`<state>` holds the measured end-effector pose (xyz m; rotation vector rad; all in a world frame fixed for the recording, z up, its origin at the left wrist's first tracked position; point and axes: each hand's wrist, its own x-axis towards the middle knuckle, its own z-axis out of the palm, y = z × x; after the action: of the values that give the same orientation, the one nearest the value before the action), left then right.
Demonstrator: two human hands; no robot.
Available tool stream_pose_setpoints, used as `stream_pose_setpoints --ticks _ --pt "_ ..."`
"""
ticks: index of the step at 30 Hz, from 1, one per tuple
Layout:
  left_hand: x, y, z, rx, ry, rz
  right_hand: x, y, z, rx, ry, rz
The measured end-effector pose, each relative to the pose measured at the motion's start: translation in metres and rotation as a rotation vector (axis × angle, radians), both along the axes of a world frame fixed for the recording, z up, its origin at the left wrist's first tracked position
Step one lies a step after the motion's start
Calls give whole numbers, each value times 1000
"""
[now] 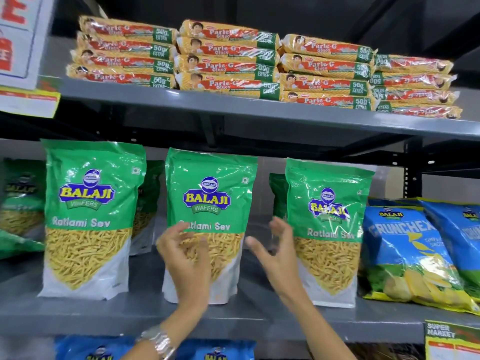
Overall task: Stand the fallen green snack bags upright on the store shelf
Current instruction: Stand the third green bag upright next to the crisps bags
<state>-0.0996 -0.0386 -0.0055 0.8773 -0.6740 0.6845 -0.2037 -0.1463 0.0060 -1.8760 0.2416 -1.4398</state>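
Note:
Three green Balaji Ratlami Sev bags stand upright along the front of the grey shelf: a left bag, a middle bag and a right bag. More green bags stand behind them, and one at the far left lies tilted. My left hand hovers in front of the middle bag's lower half, fingers spread and holding nothing. My right hand is raised between the middle and right bags, fingers apart, also holding nothing.
Blue Crunchex chip bags lean at the right end of the same shelf. Stacked Parle-G biscuit packs fill the shelf above. Blue bags show on the shelf below. A supermarket price tag hangs on the shelf edge at right.

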Motion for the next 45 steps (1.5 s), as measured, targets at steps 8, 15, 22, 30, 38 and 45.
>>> stream_pose_setpoints --ticks 8,15,22,30,38,45 --pt "65 44 -14 681 250 -312 55 10 -28 297 332 328" --pt "71 40 -20 889 259 -482 48 1 -28 331 318 369" --pt "72 38 -16 930 231 -531 46 -2 -31 343 319 315" --pt "63 65 -21 653 19 -110 41 52 -18 96 -132 -165" --pt "120 156 -20 427 177 405 140 145 -7 -100 218 183" --pt "148 178 -37 651 223 246 177 145 -24 175 415 229"
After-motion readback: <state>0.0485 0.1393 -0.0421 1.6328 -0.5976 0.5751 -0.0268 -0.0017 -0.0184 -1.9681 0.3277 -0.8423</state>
